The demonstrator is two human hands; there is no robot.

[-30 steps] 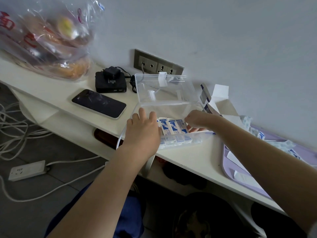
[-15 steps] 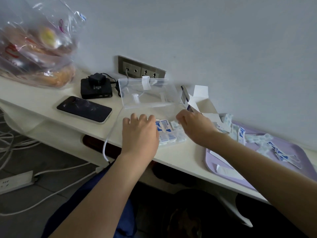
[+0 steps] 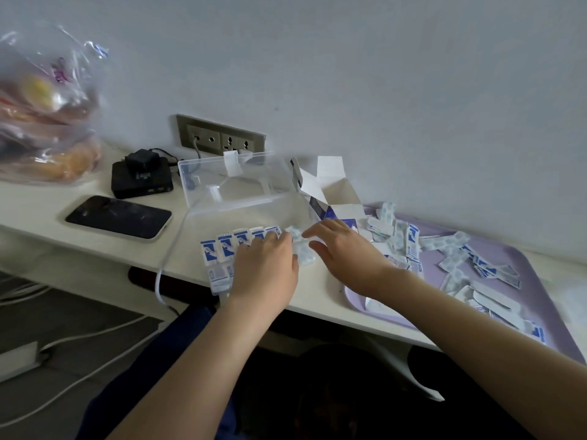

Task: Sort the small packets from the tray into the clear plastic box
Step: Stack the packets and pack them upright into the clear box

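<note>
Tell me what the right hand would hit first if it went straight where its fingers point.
The right hand would likely meet the white packet just beyond it, at the end of the row in the clear plastic box; the left hand lies right after. Depth is unclear.

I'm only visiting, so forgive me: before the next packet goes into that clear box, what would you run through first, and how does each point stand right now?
1. Lid out of the way: ok. The clear plastic box has its lid tipped up at the back.
2. Packets to sort: ok. Many loose packets lie on the purple tray.
3. Row tidy: ok. The sorted packets stand side by side in the box.
4. Row steadied: ok. The left hand rests on that row.
5. Right hand free: ok. The right hand is open, fingers straight, beside a dotted packet.
6. Room left in the box: cannot tell; the hands cover that end.
</note>
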